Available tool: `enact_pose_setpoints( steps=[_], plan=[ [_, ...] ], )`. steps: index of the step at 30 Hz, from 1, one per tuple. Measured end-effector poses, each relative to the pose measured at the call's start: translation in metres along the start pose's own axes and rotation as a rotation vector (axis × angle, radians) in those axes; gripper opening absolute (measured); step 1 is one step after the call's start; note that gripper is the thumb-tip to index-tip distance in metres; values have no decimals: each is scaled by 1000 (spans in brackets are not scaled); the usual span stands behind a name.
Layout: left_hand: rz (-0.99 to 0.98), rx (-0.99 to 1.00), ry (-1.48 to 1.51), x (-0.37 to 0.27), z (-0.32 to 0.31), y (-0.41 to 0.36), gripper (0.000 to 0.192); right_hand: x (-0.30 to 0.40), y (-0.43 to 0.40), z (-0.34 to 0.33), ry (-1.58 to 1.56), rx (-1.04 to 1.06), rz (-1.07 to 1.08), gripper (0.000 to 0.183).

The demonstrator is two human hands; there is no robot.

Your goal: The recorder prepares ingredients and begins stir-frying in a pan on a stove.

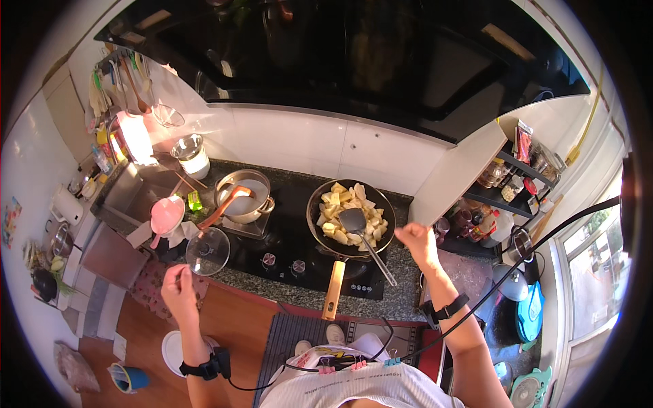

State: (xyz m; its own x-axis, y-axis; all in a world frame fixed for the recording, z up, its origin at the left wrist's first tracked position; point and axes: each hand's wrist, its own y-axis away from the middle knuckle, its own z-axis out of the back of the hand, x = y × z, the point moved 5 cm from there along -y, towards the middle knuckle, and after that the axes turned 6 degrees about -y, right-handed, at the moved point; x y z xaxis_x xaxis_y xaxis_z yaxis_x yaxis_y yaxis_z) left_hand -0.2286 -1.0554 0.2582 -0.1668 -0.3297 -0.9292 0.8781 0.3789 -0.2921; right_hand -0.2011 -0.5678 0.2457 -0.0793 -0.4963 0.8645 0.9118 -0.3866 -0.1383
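My right hand (421,249) hovers just right of the frying pan (312,235), fingers and thumb drawn together and nothing visible in them. Pale yellow chunks of food (335,209), possibly potato, fill the pan. A dark-bladed spatula (353,221) lies on them, its metal handle over the pan's front rim. The pan's wooden handle (334,290) points toward me. Off the counter's front edge at left, my left hand (179,296) is loosely closed, with no object seen in it. Just beyond it is a glass lid (208,252) with a dark knob.
A steel pot (245,218) of whitish liquid stands on the left burner, a wooden-handled utensil (222,208) across its rim. Further left are a pink strainer (167,215) and a sink (148,199). Jars crowd the shelf (515,204) at right. A black cable (510,275) crosses by my right arm.
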Motion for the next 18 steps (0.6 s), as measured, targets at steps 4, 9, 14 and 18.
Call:
enact_pose_setpoints(
  steps=[4, 9, 14, 18],
  plan=[
    [40, -72, 74, 22, 13, 15, 5, -70, 26, -20, 549, 81, -136, 50],
    [28, -27, 235, 30, 1, 19, 14, -135, 43, -64, -195, 346, -737, 38],
    [-20, -9, 210, 22, -12, 22, 11, -97, 22, -24, 171, 196, -391, 18],
    [102, -5, 179, 27, -20, 28, 10, -18, -19, 8, 833, 202, 18, 26]
  ],
)
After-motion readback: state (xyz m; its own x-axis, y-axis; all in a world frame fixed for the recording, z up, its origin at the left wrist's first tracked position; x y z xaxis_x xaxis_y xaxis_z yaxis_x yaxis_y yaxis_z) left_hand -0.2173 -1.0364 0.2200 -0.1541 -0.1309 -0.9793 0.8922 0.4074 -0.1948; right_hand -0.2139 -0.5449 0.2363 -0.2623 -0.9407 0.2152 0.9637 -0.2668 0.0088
